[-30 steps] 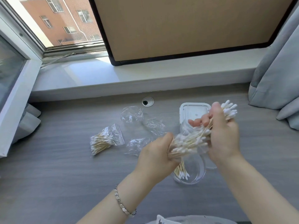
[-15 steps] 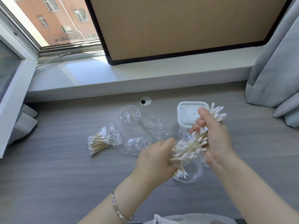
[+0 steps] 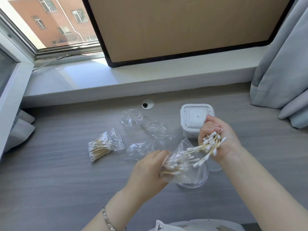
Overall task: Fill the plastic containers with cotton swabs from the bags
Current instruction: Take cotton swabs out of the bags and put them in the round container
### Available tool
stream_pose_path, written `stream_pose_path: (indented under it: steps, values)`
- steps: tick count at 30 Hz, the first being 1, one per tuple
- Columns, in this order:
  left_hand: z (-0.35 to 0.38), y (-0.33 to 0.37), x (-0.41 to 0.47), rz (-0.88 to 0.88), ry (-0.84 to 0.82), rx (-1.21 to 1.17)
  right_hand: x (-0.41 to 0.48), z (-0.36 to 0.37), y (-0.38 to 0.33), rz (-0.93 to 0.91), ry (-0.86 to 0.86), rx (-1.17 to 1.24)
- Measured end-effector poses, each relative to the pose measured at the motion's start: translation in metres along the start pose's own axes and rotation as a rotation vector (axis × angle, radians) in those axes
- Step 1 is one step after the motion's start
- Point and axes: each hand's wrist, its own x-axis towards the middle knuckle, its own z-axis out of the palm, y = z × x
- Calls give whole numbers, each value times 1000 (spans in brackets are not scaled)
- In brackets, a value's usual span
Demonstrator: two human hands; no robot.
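Observation:
My left hand grips a clear plastic bag that holds a bundle of wooden cotton swabs. My right hand grips a bunch of cotton swabs whose far ends still reach into the bag's mouth. Both hands hover over a round clear plastic container on the grey desk; the bag hides most of it. A white square container with its lid on stands just behind my right hand. One full bag of swabs lies to the left.
Three empty crumpled bags lie between the full bag and the white container. A cable grommet sits near the white window sill. Grey curtain hangs at right. A tan board leans on the sill.
My right hand has turned palm up and drawn a bunch of swabs partly out of the bag, moving right. The left hand has dropped lower with the bag.

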Motion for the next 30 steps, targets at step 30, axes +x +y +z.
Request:
stream_pose_path:
  steps: [30]
  values:
    - [-24, 58, 54, -319, -511, -455, 19, 11, 33, -511, 113, -395]
